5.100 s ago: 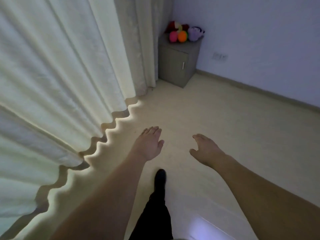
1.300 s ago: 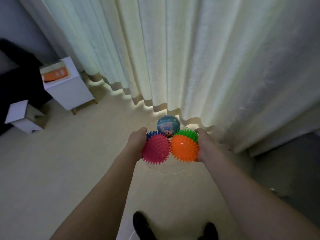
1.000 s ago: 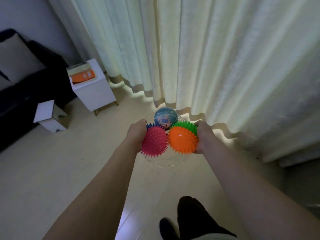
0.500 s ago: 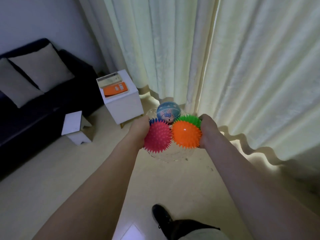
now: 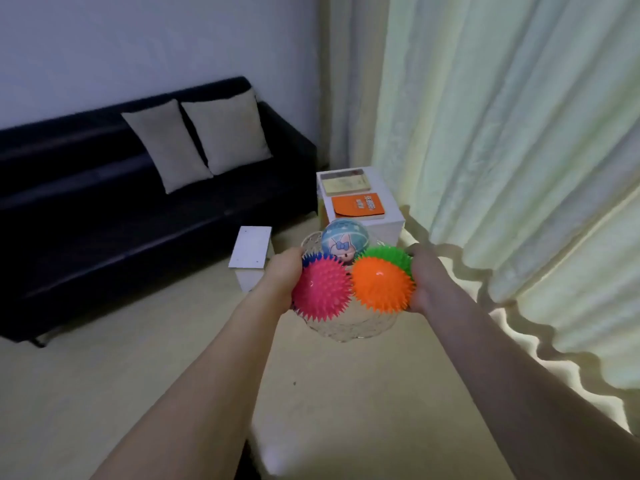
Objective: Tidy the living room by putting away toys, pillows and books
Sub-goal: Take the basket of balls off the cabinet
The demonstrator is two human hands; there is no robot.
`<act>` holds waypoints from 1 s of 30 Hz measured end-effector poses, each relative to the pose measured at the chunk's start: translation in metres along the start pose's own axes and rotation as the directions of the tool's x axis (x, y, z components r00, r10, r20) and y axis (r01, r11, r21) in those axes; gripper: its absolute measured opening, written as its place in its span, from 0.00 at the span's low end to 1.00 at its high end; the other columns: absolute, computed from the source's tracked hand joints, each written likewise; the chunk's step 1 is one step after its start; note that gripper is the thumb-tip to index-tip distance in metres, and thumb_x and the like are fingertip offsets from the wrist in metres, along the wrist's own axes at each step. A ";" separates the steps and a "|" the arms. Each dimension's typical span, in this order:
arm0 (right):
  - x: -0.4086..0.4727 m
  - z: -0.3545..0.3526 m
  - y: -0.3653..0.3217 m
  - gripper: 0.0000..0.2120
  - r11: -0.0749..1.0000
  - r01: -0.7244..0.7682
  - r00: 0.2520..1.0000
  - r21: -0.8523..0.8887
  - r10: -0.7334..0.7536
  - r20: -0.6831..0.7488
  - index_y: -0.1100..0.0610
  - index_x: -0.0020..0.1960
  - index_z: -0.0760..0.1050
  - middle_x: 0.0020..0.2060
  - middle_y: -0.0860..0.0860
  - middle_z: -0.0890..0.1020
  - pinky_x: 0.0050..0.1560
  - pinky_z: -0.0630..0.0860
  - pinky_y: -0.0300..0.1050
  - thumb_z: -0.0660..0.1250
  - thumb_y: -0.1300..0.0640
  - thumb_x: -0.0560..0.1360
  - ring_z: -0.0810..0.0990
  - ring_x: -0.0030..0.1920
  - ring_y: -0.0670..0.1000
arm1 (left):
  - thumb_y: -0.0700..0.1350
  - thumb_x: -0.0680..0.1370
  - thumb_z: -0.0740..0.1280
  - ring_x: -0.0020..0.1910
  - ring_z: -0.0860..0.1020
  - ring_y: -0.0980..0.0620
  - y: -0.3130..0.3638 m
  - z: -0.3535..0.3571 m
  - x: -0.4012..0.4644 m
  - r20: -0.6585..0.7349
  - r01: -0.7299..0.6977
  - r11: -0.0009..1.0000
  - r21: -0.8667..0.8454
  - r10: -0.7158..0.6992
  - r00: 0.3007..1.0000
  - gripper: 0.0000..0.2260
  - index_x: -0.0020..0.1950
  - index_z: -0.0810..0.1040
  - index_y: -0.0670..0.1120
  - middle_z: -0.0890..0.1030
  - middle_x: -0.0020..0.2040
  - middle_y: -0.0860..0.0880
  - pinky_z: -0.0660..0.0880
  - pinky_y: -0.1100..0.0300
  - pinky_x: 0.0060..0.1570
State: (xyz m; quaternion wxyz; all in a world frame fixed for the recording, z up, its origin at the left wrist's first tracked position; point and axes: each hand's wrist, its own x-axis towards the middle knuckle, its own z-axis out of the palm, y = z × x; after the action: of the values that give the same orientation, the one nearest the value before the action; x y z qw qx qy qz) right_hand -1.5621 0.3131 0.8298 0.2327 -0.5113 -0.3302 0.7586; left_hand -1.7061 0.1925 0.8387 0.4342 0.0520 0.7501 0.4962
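I carry a clear glass bowl [image 5: 349, 329] in front of me, full of toy balls. A pink spiky ball [image 5: 320, 289] and an orange spiky ball [image 5: 379, 284] sit at the front, a green spiky ball [image 5: 389, 254] and a blue spiky one [image 5: 309, 260] behind them, and a smooth light-blue cartoon ball [image 5: 344, 239] at the back. My left hand [image 5: 282, 277] grips the bowl's left side and my right hand [image 5: 427, 278] grips its right side. Two beige pillows [image 5: 194, 140] lean on the black sofa [image 5: 86, 202]. An orange book [image 5: 358, 206] and a pale book [image 5: 344, 181] lie on a white side table [image 5: 394, 221].
A small white stool [image 5: 251, 252] stands on the pale floor between the sofa and my hands. Long cream curtains [image 5: 519, 133] hang along the right. Bare floor [image 5: 104, 375] stretches below my arms.
My view has swung left, so the sofa, pillows and side table now sit ahead. Both hands still hold the bowl of balls; 5 s ago they were empty.
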 end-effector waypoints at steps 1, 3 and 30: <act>0.008 0.028 0.006 0.06 1.000 0.009 1.000 -0.011 -0.009 -0.008 0.55 0.47 0.71 0.32 0.54 0.76 0.41 0.76 0.46 0.57 0.58 0.74 0.77 0.31 0.52 | 0.50 0.81 0.57 0.40 0.79 0.46 0.006 -0.026 0.014 -0.019 -0.005 1.000 -0.015 0.005 1.000 0.13 0.44 0.76 0.45 0.80 0.41 0.44 0.74 0.56 0.42; 0.026 0.100 0.022 0.03 1.000 0.002 1.000 -0.017 -0.003 -0.029 0.55 0.46 0.69 0.33 0.54 0.73 0.41 0.75 0.47 0.57 0.59 0.73 0.75 0.32 0.53 | 0.51 0.80 0.57 0.47 0.81 0.43 0.021 -0.093 0.051 -0.048 -0.018 0.999 -0.029 0.017 0.999 0.15 0.51 0.79 0.43 0.83 0.49 0.41 0.76 0.51 0.50; 0.271 0.837 0.122 0.04 0.971 -0.148 0.986 -0.188 0.160 0.053 0.52 0.36 0.68 0.30 0.53 0.70 0.44 0.72 0.49 0.60 0.54 0.69 0.70 0.32 0.52 | 0.59 0.83 0.49 0.48 0.80 0.43 0.202 -0.713 0.476 -0.104 0.077 0.959 -0.272 -0.108 0.989 0.25 0.62 0.76 0.43 0.82 0.51 0.41 0.73 0.55 0.41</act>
State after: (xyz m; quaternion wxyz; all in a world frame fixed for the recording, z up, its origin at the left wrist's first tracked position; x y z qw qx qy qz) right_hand -2.4415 0.1984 0.7875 0.1137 -0.5286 -0.3656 0.7576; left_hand -2.5728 0.0375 0.8052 0.4150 -0.0716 0.7022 0.5741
